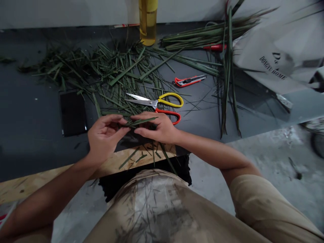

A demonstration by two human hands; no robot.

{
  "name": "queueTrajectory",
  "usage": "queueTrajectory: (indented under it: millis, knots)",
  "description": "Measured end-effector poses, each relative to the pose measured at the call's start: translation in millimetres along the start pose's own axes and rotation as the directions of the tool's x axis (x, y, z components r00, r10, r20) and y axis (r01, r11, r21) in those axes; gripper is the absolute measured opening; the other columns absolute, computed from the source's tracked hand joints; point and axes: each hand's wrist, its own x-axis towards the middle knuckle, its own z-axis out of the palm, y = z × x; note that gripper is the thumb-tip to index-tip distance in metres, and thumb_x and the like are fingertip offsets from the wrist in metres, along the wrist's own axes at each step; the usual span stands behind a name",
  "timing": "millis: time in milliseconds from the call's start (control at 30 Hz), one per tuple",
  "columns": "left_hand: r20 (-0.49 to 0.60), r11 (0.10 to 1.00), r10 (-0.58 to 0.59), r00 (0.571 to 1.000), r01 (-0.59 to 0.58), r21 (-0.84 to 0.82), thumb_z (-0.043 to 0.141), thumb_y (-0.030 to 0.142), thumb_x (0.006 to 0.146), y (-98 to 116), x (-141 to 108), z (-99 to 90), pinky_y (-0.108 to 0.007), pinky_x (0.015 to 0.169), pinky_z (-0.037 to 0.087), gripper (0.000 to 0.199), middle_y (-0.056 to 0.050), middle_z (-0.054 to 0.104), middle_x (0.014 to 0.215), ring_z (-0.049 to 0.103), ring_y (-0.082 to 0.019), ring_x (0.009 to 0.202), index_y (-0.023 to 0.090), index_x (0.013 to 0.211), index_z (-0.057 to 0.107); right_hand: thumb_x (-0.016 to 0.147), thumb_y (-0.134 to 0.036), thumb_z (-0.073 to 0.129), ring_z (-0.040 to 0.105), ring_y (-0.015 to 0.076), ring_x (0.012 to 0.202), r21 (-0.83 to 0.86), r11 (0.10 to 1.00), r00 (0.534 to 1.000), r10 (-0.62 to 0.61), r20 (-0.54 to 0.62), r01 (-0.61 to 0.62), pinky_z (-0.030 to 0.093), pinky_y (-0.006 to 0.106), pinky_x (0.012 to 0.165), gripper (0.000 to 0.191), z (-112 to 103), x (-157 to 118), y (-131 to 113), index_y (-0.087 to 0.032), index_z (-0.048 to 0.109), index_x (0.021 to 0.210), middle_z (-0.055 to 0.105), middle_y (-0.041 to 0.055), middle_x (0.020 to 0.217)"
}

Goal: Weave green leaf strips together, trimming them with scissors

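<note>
A small piece of green leaf strip [143, 121] is held between both hands near the table's front edge. My left hand [106, 133] pinches its left end with thumb and fingers. From the right, my right hand [159, 127] has its thumb and fingers around the strip. Just beyond the right hand lie open scissors [154, 102] with one yellow and one red handle. Behind the hands spreads a heap of cut green strips [101, 67]. An orange utility knife [189, 80] rests right of the heap.
A black phone [73, 113] lies left of the hands. A bottle of yellow liquid [148, 23] stands at the back. Long leaves [229, 74] and a white printed bag [273, 57] are at the right. Scraps lie on the wooden edge [113, 158].
</note>
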Motion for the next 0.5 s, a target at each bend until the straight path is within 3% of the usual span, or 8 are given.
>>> queueTrajectory:
  millis: [100, 233, 367, 500]
  knots:
    - [-0.009, 0.997, 0.078, 0.997, -0.078, 0.006, 0.092, 0.021, 0.076, -1, 1, 0.5, -0.031, 0.069, 0.067, 0.038, 0.0, 0.08, 0.09, 0.078, -0.019, 0.081, 0.033, 0.109, 0.078, 0.101, -0.045, 0.067, 0.075, 0.0159, 0.103, 0.046, 0.995, 0.996, 0.087, 0.024, -0.088, 0.061, 0.031, 0.092, 0.043, -1, 1, -4, -0.014, 0.074, 0.129, 0.079, 0.0118, 0.121]
    - [0.017, 0.976, 0.213, 0.977, -0.213, 0.045, 0.09, 0.018, 0.079, -1, 2, 1.6, -0.034, 0.076, 0.067, 0.032, -0.002, 0.077, 0.09, 0.076, -0.018, 0.081, 0.032, 0.106, 0.08, 0.101, -0.042, 0.067, 0.075, 0.0167, 0.109, 0.069, 0.989, 0.991, 0.129, 0.017, -0.13, 0.06, 0.032, 0.099, 0.039, -2, 3, -8, -0.014, 0.076, 0.127, 0.079, 0.0121, 0.122]
    - [0.0, 0.977, 0.198, 0.98, -0.197, 0.076, 0.089, 0.019, 0.079, -2, 2, 2.3, -0.033, 0.074, 0.066, 0.032, -0.002, 0.077, 0.09, 0.076, -0.018, 0.081, 0.031, 0.106, 0.079, 0.097, -0.041, 0.072, 0.075, 0.0172, 0.111, 0.032, 0.988, 0.988, 0.147, 0.043, -0.149, 0.061, 0.032, 0.098, 0.034, -1, 3, -5, -0.017, 0.078, 0.121, 0.079, 0.0109, 0.126]
    - [-0.016, 0.994, 0.105, 0.994, -0.105, -0.001, 0.09, 0.021, 0.078, -3, 1, 2.0, -0.031, 0.069, 0.066, 0.035, -0.001, 0.078, 0.09, 0.077, -0.018, 0.081, 0.031, 0.11, 0.078, 0.097, -0.039, 0.073, 0.075, 0.019, 0.112, -0.029, 0.999, 0.999, 0.034, 0.032, -0.033, 0.061, 0.036, 0.1, 0.029, 1, 0, 3, -0.016, 0.08, 0.114, 0.079, 0.0122, 0.126]
